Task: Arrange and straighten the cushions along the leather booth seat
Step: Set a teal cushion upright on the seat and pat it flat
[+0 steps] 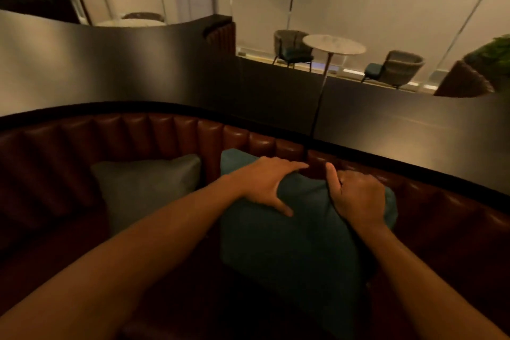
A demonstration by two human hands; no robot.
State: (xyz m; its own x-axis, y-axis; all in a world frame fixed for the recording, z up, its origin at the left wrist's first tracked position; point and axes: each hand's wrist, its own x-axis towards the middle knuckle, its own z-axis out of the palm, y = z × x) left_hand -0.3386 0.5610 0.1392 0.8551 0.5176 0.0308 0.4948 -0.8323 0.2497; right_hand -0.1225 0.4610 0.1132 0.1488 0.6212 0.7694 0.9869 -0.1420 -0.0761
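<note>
two hands on the teal cushion at the booth back

the fingers (287,167) of the left hand (269,183) lie straight over the top edge of the teal cushion (300,246), reaching toward the backrest, while the thumb spreads down across the cushion's front face; the hand presses on the fabric rather than curling round it. the right hand (357,196) sits just beside it on the same top edge, knuckles up, fingers curled over the upper right part of the cushion and gripping it, thumb pointing up toward the backrest. both forearms enter from the lower edge of the view, the left one from the lower left corner.

the teal cushion stands upright on the seat, leaning against the ribbed brown leather backrest (165,132) of the curved booth, its top edge dented between the two hands. a grey cushion (146,185) stands to its left, also against the backrest, apart from the teal one with a strip of leather showing between them.

a dark, smooth ledge (400,130) follows the curve above the backrest. beyond it, well apart, a round pale table (334,43) stands between two armchairs (292,48) (394,67), with green plants (494,58) at the far right.
</note>
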